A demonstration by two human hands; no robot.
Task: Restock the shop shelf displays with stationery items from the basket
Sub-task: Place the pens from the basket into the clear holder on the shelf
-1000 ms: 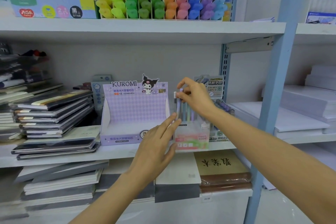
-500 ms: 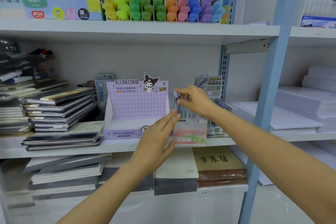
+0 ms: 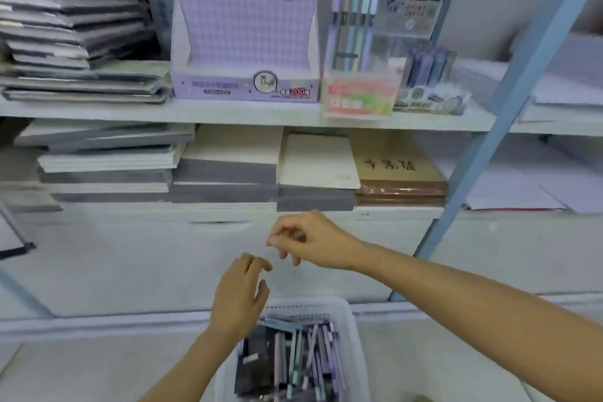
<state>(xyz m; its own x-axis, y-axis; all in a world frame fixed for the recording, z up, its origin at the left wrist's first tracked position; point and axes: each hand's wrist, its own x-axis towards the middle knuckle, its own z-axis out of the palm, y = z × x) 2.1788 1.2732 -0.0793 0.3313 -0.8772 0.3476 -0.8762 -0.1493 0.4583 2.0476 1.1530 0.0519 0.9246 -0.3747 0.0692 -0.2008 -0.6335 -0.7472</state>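
The basket (image 3: 344,312) is white plastic with a slotted rim. It sits low at the bottom of the view, below the shelf (image 3: 228,112), and is piled with loose pens (image 3: 295,359) in lilac, grey and pale green that lie mostly lengthwise, with some dark packets among them. Motion blur hides any print on them.

The left hand (image 3: 238,297) hangs over the basket's near-left edge. Its fingers (image 3: 257,263) are bent loosely forward, the thumb is apart, and they hold nothing. The right hand (image 3: 313,241) is above and to the right of it, in front of the lower stacks of notebooks (image 3: 225,170). Its fingers (image 3: 295,259) are curled loosely downward, with the thumb close to the forefinger and nothing visible between them.

On the shelf, five pastel pens (image 3: 354,26) stand upright in a clear holder (image 3: 359,95), just to the right of the purple display box (image 3: 244,42).

Half a second ago the right hand was up at the tops of those pens and the left hand lay flat against the holder's side. Both hands have since dropped away from the shelf toward the basket. The view has tilted down, bringing the basket in and losing the top shelf of highlighters.
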